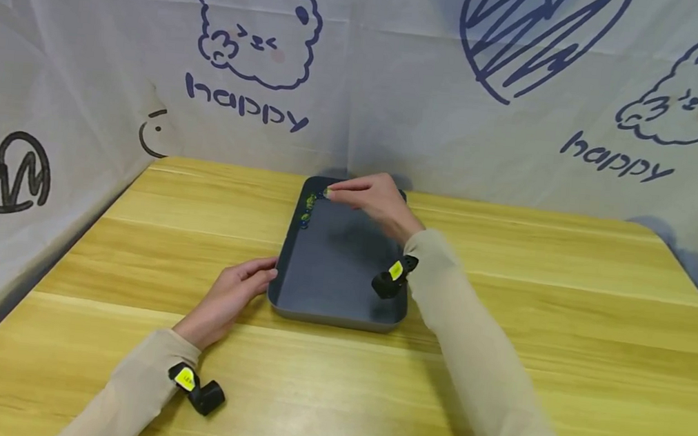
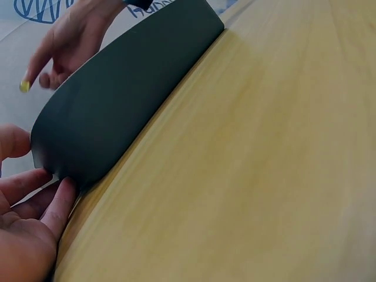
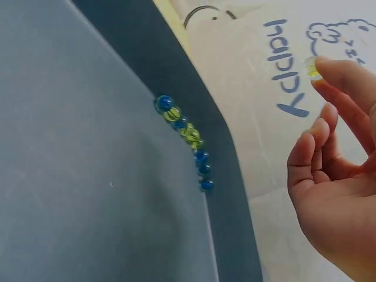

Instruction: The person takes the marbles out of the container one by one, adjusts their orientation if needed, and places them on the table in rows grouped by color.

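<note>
A dark grey rectangular tray lies on the table with its short side towards me. Several blue and yellow-green glass marbles form a curved line along the tray's wall at its far left corner. My right hand hovers above that corner and pinches a clear marble with yellow in it between thumb and forefinger; the other fingers curl loosely. At the tray's left side, my left hand grips the edge near the front, its thumb at the rim and fingers against the outer wall.
The tray stands on a light wooden table. Behind it hangs a white cloth with drawn bears and lettering, which also covers the left side. A small black camera is strapped to the right wrist, another to the left.
</note>
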Demonstrator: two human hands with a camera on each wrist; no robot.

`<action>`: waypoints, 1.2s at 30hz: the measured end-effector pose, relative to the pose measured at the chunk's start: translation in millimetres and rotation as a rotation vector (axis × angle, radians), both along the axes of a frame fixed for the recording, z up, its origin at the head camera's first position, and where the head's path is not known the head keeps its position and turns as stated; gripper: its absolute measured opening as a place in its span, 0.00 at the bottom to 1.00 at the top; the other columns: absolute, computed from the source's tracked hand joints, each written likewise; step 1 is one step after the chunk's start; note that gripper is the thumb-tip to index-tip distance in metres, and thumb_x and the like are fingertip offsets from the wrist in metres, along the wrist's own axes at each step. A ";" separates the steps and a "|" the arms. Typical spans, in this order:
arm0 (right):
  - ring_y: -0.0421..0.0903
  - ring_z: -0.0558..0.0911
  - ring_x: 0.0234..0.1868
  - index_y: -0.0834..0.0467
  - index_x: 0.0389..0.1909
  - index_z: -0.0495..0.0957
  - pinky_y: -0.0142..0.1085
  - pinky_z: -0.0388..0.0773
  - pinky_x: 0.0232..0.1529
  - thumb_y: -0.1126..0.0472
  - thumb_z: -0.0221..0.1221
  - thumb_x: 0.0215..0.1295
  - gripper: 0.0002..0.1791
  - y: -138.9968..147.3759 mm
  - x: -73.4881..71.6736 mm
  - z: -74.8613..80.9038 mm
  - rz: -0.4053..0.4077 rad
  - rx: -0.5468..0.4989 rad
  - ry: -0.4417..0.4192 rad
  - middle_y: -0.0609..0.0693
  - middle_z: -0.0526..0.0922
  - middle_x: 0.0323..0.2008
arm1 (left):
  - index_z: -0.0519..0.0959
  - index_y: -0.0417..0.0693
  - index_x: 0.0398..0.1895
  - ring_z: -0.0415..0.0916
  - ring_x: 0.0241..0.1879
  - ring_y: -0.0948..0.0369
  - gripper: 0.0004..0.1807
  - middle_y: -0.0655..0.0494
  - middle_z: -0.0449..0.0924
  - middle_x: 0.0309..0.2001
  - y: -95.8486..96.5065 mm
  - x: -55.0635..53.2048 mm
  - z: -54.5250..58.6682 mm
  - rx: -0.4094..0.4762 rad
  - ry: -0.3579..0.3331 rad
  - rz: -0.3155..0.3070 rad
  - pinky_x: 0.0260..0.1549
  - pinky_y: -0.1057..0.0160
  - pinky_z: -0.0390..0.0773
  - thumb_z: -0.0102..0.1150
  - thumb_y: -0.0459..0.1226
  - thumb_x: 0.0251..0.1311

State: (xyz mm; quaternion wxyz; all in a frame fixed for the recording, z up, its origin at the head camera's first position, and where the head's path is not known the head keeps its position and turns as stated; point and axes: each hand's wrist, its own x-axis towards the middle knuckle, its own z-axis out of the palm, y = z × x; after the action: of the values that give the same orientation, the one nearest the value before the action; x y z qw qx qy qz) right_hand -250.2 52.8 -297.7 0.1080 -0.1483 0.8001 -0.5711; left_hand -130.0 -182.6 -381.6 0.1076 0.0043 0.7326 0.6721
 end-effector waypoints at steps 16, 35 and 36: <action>0.48 0.74 0.50 0.61 0.50 0.84 0.41 0.71 0.55 0.58 0.66 0.61 0.17 47.6 26.7 2.9 -0.031 -0.044 0.050 0.53 0.80 0.46 | 0.64 0.32 0.68 0.67 0.62 0.50 0.26 0.39 0.64 0.67 0.4 -0.3 0.2 -0.001 0.015 -0.002 0.59 0.63 0.70 0.48 0.37 0.72; 0.47 0.75 0.41 0.71 0.46 0.82 0.33 0.73 0.42 0.65 0.65 0.61 0.15 115.8 69.2 -27.0 -0.060 -0.032 0.084 0.49 0.81 0.36 | 0.64 0.33 0.68 0.67 0.62 0.48 0.26 0.38 0.64 0.66 -0.7 -1.1 1.7 -0.032 0.006 -0.002 0.62 0.58 0.67 0.48 0.38 0.72; 0.46 0.75 0.42 0.71 0.46 0.82 0.33 0.73 0.43 0.64 0.65 0.62 0.16 118.8 70.2 -29.5 -0.067 -0.024 0.084 0.49 0.81 0.35 | 0.64 0.33 0.68 0.67 0.62 0.49 0.26 0.38 0.64 0.67 -0.9 -0.8 1.2 -0.032 0.005 -0.003 0.62 0.58 0.67 0.48 0.39 0.72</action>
State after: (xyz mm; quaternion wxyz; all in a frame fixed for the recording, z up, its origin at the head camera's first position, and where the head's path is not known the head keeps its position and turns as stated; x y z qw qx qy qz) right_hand -180.1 171.6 -327.1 0.0536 -0.1464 0.8016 -0.5771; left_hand -130.7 -183.5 -380.4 0.1068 0.0051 0.7435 0.6601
